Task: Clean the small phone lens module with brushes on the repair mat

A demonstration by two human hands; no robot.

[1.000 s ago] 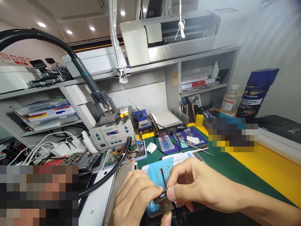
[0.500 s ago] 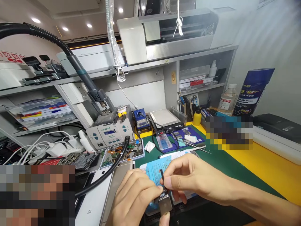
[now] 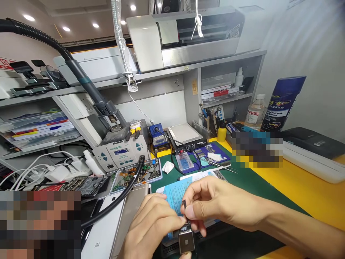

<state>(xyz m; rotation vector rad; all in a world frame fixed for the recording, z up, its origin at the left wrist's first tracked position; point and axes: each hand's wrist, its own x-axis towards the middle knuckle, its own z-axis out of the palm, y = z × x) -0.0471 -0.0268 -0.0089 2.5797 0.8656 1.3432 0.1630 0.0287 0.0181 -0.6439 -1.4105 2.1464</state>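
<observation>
Low in the middle of the view, both my hands meet over a small square metal module (image 3: pixel 186 241) with a thin black flex strip rising from it. My left hand (image 3: pixel 151 230) is closed round the module's left side and underside. My right hand (image 3: pixel 215 207) pinches the black strip just above the module between thumb and forefinger. A light blue printed sheet (image 3: pixel 175 192) lies on the green mat (image 3: pixel 242 183) right behind the hands.
A white phone back (image 3: pixel 104 235) lies at the lower left. Behind it are a tray of small parts (image 3: pixel 134 174), a grey rework station (image 3: pixel 120 153) with a black hose, white cables, a hot plate (image 3: pixel 184 135), tweezers, bottles and a blue can (image 3: pixel 284 104) on the yellow bench.
The view has drifted a little, shifting everything left. My hands keep their hold; the module sits slightly lower and more of its metal face shows.
</observation>
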